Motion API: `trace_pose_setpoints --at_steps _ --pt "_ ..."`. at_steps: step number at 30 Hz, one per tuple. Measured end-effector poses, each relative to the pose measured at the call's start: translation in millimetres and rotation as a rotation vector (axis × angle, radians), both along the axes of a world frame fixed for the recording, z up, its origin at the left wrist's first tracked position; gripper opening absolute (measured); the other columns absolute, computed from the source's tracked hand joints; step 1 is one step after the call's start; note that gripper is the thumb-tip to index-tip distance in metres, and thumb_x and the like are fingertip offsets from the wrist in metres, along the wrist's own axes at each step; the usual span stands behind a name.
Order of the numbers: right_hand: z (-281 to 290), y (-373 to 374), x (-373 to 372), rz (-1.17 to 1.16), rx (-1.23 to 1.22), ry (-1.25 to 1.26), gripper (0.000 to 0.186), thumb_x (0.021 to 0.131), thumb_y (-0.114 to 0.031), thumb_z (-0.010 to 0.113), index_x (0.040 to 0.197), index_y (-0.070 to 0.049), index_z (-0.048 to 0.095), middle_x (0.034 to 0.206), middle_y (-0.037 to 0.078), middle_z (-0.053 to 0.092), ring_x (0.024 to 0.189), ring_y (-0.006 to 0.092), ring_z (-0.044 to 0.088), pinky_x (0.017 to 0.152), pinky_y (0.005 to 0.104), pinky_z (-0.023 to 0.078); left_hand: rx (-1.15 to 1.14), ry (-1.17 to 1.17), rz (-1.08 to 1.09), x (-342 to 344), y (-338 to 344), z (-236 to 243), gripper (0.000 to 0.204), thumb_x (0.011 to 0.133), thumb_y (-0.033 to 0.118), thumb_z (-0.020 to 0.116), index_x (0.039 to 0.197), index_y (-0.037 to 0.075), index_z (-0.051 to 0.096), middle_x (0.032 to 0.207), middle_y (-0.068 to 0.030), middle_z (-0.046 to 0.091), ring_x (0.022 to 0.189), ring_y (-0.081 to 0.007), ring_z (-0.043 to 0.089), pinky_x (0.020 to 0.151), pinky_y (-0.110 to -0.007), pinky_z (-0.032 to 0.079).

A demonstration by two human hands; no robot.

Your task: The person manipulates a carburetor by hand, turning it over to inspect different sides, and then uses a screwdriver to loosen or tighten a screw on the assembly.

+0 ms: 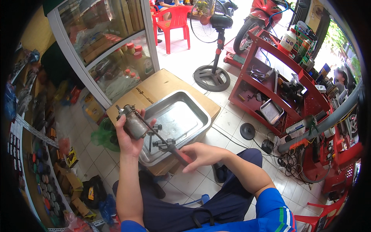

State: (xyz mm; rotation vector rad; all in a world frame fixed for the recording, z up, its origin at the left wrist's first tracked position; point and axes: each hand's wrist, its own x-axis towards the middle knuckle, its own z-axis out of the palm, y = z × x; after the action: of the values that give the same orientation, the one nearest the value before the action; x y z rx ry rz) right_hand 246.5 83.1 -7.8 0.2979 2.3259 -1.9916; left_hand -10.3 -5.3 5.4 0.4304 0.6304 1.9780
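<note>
My left hand [130,144] is wrapped around a grey cylindrical motor [135,124], tilted over the near left side of a metal tray [199,106]. In my right hand [204,154] is a screwdriver [181,157] with a red and dark handle. Its long shaft slants up and left to the motor's upper end; whether the tip touches is too small to tell. Below the shaft, dark metal parts [165,144] lie at the tray's near side, partly covered by the screwdriver and my hands. The tray rests on a cardboard box [164,80].
A standing fan [216,50] and a red chair [174,25] are beyond the box. At right stand a red tool cart [251,63] and tangled cables [295,164]. A glass cabinet [112,58] and packed shelves [42,181] line the left. A person [341,79] is at far right.
</note>
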Motion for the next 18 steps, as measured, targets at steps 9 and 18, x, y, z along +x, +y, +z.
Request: trace_pose_setpoints --at_steps 9,18 --pt "20.2 -10.9 -10.8 -0.073 -0.010 -0.322 0.045 0.088 -0.039 0.075 0.103 -0.002 0.055 0.086 0.007 0.065 0.065 0.0138 0.066 0.060 0.0261 0.054 0.008 -0.007 -0.034 -1.1 -0.5 -0.5 0.047 0.090 0.045 0.061 0.119 0.007 0.060 0.115 -0.0073 0.065 0.123 -0.0215 0.056 0.105 -0.063 0.042" --pt "-9.3 0.7 -1.0 -0.069 0.106 0.158 0.051 0.086 -0.038 0.077 0.115 -0.002 0.056 0.085 0.007 0.061 0.071 0.0130 0.065 0.059 0.0286 0.056 0.014 -0.029 -0.036 -0.2 1.0 3.3 0.048 0.091 0.046 0.059 0.120 0.007 0.060 0.117 -0.0082 0.065 0.127 -0.0229 0.054 0.106 -0.061 0.042"
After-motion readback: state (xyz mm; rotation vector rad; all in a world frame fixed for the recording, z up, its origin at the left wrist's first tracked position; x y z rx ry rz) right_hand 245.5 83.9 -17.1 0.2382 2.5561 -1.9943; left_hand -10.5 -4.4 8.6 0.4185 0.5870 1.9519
